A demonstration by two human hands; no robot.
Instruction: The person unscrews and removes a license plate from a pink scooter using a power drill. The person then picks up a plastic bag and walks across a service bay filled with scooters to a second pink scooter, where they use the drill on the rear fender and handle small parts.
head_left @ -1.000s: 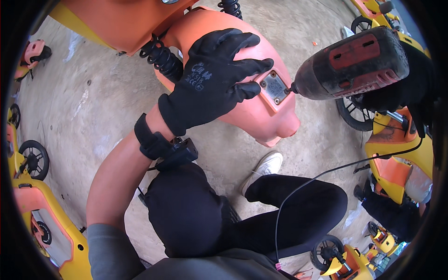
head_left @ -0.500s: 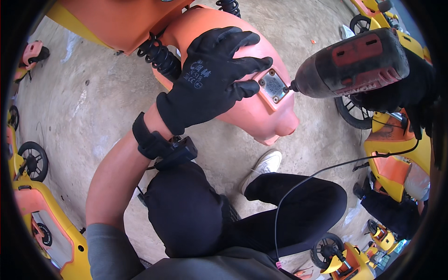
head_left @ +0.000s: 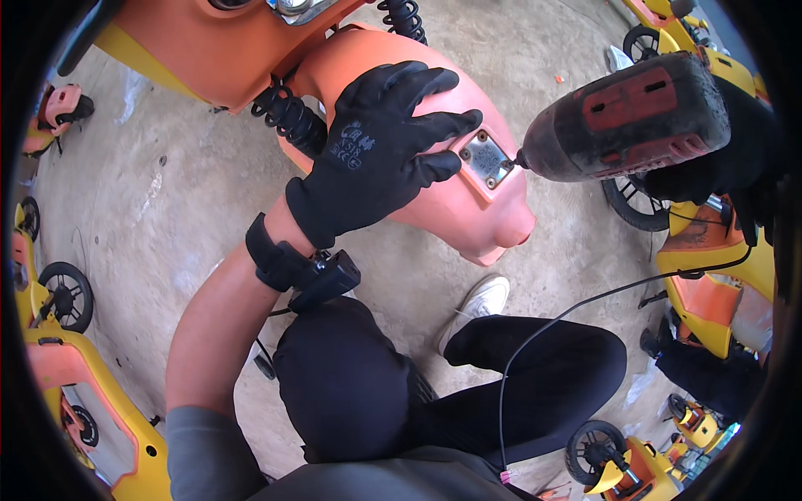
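Note:
My left hand [head_left: 376,150], in a black work glove, lies spread on the orange rear fender [head_left: 451,221] of a scooter. Its fingertips reach the edge of a small metal plate [head_left: 486,163], which has screws at its corners. In my right hand [head_left: 710,179], also gloved in black, is a red and black power screwdriver [head_left: 626,117]. The tool's bit meets the plate's right-hand corner screw; whether it is turning I cannot tell. The fingers round the handle are mostly in shadow.
A black coil spring [head_left: 288,117] stands left of the fender, under the orange and yellow scooter body [head_left: 192,46]. A thin cable [head_left: 576,305] runs across my right leg. More yellow and orange scooters [head_left: 100,401] line both sides. My white shoe [head_left: 484,301] rests on the concrete floor [head_left: 167,209].
The view has shifted slightly, so the fender and my left arm sit a little lower and further right. Both hands keep their places, with the bit still at the same corner screw.

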